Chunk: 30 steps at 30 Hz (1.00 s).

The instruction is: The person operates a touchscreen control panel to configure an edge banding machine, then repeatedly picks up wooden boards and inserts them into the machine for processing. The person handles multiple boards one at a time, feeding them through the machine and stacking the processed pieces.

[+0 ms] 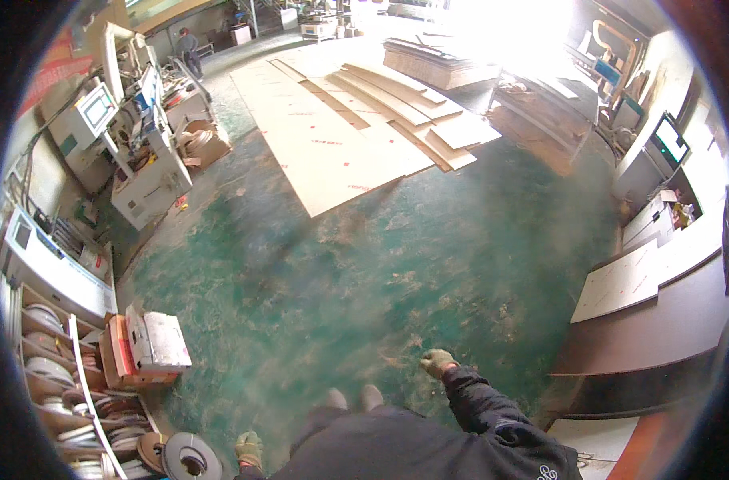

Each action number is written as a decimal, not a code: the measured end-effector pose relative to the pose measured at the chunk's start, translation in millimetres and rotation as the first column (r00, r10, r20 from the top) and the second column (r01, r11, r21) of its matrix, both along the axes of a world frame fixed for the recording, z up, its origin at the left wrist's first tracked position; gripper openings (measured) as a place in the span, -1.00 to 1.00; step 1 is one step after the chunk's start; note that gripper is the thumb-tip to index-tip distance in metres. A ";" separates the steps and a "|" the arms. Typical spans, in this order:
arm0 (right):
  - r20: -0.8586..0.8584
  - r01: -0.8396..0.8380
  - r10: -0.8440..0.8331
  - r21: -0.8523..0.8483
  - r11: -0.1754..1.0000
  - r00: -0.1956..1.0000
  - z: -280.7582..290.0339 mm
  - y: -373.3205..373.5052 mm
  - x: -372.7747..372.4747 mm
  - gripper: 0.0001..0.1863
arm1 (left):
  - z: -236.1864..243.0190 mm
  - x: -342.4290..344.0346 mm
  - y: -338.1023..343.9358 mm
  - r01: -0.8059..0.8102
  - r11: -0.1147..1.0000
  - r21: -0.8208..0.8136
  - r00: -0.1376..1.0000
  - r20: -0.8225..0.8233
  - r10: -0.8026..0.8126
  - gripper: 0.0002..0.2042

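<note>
Left pale-gloved hand (250,450): right of, and near, the grey disc-shaped reel (190,445). Right pale-gloved hand (439,363): well right of the reel. Fingers, both: cannot tell. Beyond the reel: brown-and-white cardboard boxes (147,346), scuffed green floor (332,296), pale red-marked wooden sheets (320,148), then a brown board stack (428,70).

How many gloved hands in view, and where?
2 clear ones. Left hand: near bottom edge, right of the grey reel. Right hand: right of centre, over the green floor. The distant person's hands are too small to tell.
</note>
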State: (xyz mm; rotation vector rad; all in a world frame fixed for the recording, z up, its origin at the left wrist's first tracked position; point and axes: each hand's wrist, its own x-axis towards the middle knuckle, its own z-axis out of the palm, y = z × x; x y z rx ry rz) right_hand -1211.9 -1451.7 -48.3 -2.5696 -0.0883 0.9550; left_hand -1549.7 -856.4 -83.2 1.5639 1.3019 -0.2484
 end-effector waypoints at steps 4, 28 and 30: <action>0.053 0.249 -0.266 0.213 0.945 0.963 38.9 51.9 78.3 -0.54 | -13.9 58.8 9.3 0.086 0.995 -0.044 0.996 0.010 -0.085 -0.70; -0.454 0.581 -0.864 0.772 -0.260 0.217 31.6 156.7 409.2 -0.64 | 23.8 469.3 210.3 0.084 0.995 -0.062 0.989 0.125 -0.076 -0.72; -0.508 0.548 -0.839 0.765 -0.337 0.193 33.4 146.7 461.0 -0.62 | 19.1 470.5 190.5 0.139 0.988 -0.070 0.989 0.062 -0.135 -0.72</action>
